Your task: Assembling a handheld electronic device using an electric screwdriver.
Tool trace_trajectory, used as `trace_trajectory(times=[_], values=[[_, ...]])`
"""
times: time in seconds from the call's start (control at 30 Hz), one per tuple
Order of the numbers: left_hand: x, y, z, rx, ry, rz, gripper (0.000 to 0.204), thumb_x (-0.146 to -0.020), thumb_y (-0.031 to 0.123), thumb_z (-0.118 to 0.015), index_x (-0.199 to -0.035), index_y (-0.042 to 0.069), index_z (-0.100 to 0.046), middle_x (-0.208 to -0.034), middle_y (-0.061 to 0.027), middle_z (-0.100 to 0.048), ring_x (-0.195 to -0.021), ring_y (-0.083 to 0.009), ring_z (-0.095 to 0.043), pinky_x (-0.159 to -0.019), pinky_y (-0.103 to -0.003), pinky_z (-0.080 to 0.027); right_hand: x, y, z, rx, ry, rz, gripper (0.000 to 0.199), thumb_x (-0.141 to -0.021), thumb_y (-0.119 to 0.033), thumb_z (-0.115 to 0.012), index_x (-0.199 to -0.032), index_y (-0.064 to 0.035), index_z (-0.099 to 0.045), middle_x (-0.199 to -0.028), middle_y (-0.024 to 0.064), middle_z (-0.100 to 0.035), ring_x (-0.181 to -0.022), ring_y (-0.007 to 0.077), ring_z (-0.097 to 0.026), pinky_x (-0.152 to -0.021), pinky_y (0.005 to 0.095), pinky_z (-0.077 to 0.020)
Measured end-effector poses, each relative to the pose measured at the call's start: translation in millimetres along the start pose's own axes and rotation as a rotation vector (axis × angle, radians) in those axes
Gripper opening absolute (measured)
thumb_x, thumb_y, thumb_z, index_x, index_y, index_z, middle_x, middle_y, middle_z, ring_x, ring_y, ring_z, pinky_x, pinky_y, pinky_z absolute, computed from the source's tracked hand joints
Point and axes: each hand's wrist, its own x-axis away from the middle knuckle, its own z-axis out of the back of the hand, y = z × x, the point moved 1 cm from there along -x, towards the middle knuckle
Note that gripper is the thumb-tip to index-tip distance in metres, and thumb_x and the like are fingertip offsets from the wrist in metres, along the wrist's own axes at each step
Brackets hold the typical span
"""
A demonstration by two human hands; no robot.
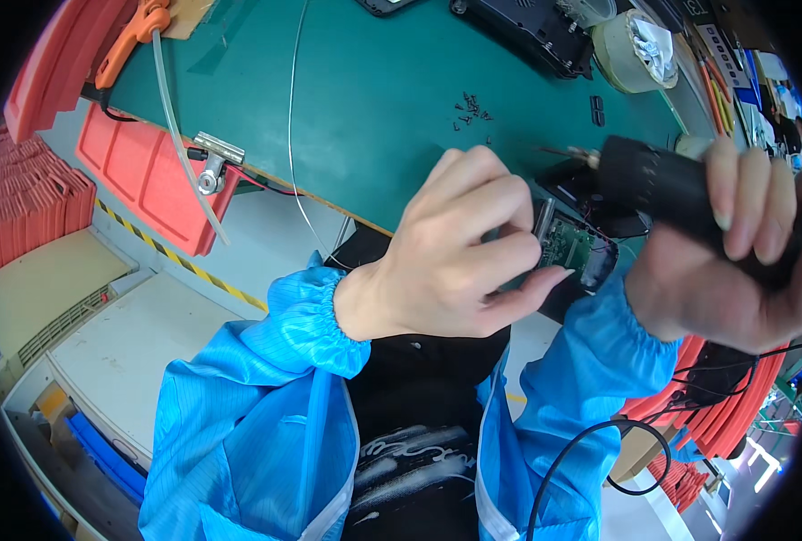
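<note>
The black power screwdriver [658,185] lies at about two o'clock from the left hand [464,248], with the right hand's [703,293] fingers wrapped round its body and its bit pointing toward ten o'clock. The left fingers curl nearly closed beside the green circuit board [574,248] at their three o'clock; whether they pinch anything cannot be told. A careless swing of the bit could scatter the loose screws [473,110] at its ten o'clock, or a dip could scratch the exposed board.
</note>
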Motion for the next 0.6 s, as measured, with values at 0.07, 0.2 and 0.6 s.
trace_trajectory(times=[0.07,0.2,0.6], values=[[-0.2,0.3,3.2,0.009,0.012,0.042,0.029,-0.058,0.008,-0.092,-0.07,0.008,-0.066,-0.081,-0.0048,-0.055,-0.077,-0.0254,-0.052,-0.064,-0.034,-0.04,2.7,-5.5,-1.9,-0.056,-0.023,0.07,0.031,-0.097,-0.033,-0.06,-0.109,-0.0046,-0.06,-0.069,-0.0001,-0.051,-0.055,0.0121,-0.048,-0.058,0.0317,-0.0421],[-5.9,-2.9,3.5,-0.069,0.071,0.09,0.027,-0.06,0.005,-0.092,-0.08,0.005,-0.075,-0.082,-0.005,-0.056,-0.078,-0.0236,-0.053,-0.064,-0.032,-0.042,7.8,-11.4,-11.1,-0.162,-0.067,0.21,0.045,-0.107,-0.041,-0.051,-0.12,0.0012,-0.052,-0.067,0.0041,-0.051,-0.048,0.0172,-0.048,-0.046,0.037,-0.0442],[-5.4,-3.3,0.3,-0.178,0.049,0.048,0.032,-0.059,0.003,-0.092,-0.089,0.004,-0.081,-0.08,-0.0038,-0.058,-0.08,-0.0219,-0.053,-0.067,-0.033,-0.044,38.5,-35.0,13.9,0.03,-0.016,-0.008,0.021,-0.085,-0.029,-0.071,-0.095,-0.0122,-0.063,-0.07,-0.0014,-0.06,-0.056,0.009,-0.058,-0.064,0.0245,-0.0499]])
